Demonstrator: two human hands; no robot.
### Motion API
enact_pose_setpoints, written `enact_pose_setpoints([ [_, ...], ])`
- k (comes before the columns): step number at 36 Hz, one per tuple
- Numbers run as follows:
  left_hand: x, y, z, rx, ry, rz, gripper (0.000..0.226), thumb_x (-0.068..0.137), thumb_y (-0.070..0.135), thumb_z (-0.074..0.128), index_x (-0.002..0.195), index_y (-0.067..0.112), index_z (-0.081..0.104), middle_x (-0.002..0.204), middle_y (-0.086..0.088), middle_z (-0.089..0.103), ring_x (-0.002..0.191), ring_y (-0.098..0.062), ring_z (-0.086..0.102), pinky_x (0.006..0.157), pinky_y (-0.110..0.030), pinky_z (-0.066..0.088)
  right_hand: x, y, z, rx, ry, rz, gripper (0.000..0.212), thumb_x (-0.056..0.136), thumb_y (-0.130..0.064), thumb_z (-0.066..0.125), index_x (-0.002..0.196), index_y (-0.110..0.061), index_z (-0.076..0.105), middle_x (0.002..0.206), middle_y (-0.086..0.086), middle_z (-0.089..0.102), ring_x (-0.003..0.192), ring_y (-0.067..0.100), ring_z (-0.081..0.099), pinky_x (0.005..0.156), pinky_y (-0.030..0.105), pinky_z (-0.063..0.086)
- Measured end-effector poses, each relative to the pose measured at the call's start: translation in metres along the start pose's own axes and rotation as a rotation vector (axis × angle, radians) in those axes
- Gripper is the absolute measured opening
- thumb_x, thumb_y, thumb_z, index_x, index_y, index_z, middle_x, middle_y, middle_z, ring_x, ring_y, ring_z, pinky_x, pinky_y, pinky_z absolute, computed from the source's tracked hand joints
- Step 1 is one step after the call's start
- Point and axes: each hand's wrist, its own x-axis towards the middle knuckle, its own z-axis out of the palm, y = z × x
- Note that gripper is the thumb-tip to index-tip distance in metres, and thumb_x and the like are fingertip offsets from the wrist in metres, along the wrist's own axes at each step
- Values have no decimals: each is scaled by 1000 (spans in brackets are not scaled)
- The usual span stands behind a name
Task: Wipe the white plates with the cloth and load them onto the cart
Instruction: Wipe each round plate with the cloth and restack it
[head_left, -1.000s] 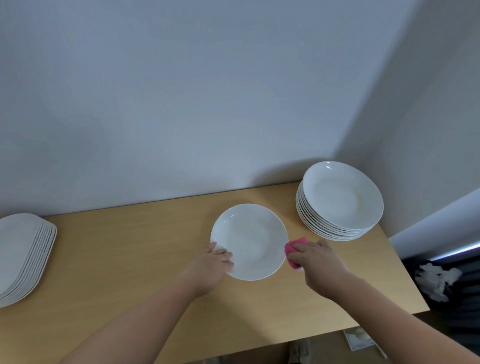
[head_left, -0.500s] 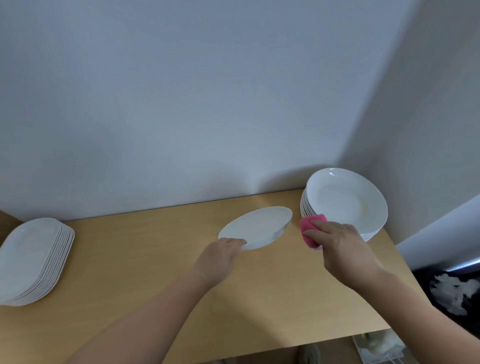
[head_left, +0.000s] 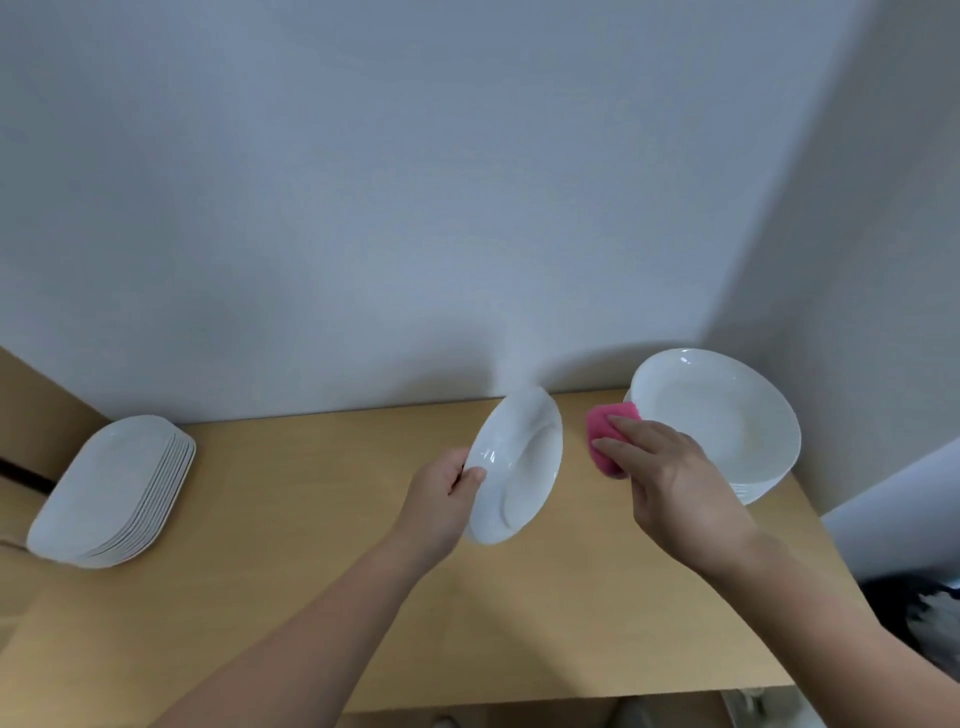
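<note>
My left hand (head_left: 440, 499) grips a round white plate (head_left: 519, 467) by its left rim and holds it tilted nearly upright above the table, its inner face turned to the right. A folded pink cloth (head_left: 609, 435) is held in my right hand (head_left: 670, 478), a short gap to the right of the plate and apart from it. Behind that hand a stack of round white plates (head_left: 727, 415) stands at the table's back right corner.
The wooden table (head_left: 311, 519) runs along a grey wall. A stack of oblong white plates (head_left: 114, 488) lies at its left end. A dark area with white objects (head_left: 930, 613) shows past the table's right edge. No cart is in view.
My left hand has lifted the plate off the table and tipped it from flat to nearly upright. My right hand rose with the cloth to the plate's right side.
</note>
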Motion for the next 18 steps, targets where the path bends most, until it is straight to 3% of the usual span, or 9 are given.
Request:
enact_pose_setpoints([
  [4, -8, -5, 2, -113, -8, -87, 21, 98, 13, 49, 97, 19, 69, 81, 13, 69, 72, -1, 60, 63, -13, 47, 2, -7, 4, 20, 2, -43, 46, 54, 24, 68, 89, -5, 72, 104, 12, 69, 84, 37, 66, 65, 45, 54],
  [10, -13, -6, 4, -177, -3, -146, 21, 98, 12, 50, 102, 18, 70, 94, -1, 73, 83, -12, 65, 73, -26, 52, 8, -16, 20, 61, -83, -124, 48, 61, 19, 69, 102, -8, 73, 115, 12, 68, 98, 36, 66, 75, 48, 54],
  [14, -9, -4, 2, -193, -18, -150, 20, 99, 9, 49, 103, 8, 68, 100, -17, 70, 85, -20, 63, 79, -37, 50, 21, -23, 33, 68, -133, -160, 49, 62, 14, 70, 106, -10, 72, 118, 12, 67, 104, 34, 65, 79, 47, 55],
  [18, -5, 0, -8, -212, -93, -166, 20, 92, 9, 54, 103, 15, 70, 101, -12, 73, 93, -25, 68, 84, -44, 53, 40, -32, 53, 56, -158, -200, 54, 60, 10, 75, 110, -10, 72, 121, 13, 66, 107, 34, 65, 83, 45, 53],
])
